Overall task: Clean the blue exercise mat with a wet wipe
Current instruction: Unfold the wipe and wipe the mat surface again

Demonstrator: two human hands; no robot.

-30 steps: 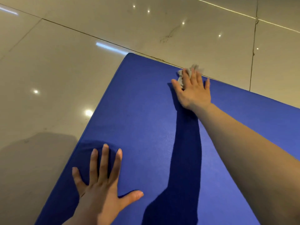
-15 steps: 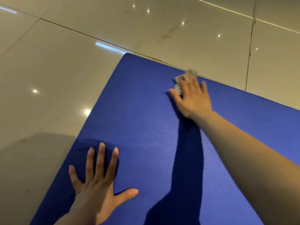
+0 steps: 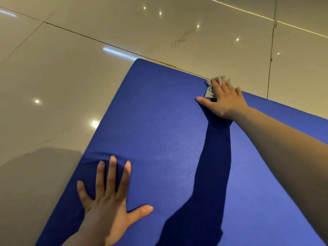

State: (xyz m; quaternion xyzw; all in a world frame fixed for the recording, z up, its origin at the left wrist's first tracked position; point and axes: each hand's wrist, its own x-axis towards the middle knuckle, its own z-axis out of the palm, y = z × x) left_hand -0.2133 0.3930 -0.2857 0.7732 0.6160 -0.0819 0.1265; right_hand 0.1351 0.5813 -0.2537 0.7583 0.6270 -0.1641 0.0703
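Observation:
The blue exercise mat (image 3: 159, 125) lies on the floor and fills the lower right of the head view. A crumpled grey wet wipe (image 3: 212, 86) sits at the mat's far edge. My right hand (image 3: 224, 100) lies flat on the wipe with straight fingers, pressing it onto the mat; most of the wipe is hidden under the fingers. Near the mat's left edge my left hand (image 3: 106, 206) rests flat on the mat, fingers spread, dimpling the surface.
Glossy beige floor tiles (image 3: 71, 86) with dark grout lines surround the mat on the left and beyond its far edge. My arm's shadow falls across the middle of the mat.
My right hand slid the wipe back a little, then out again to the right along the mat's far edge. My left hand stayed pressed on the mat.

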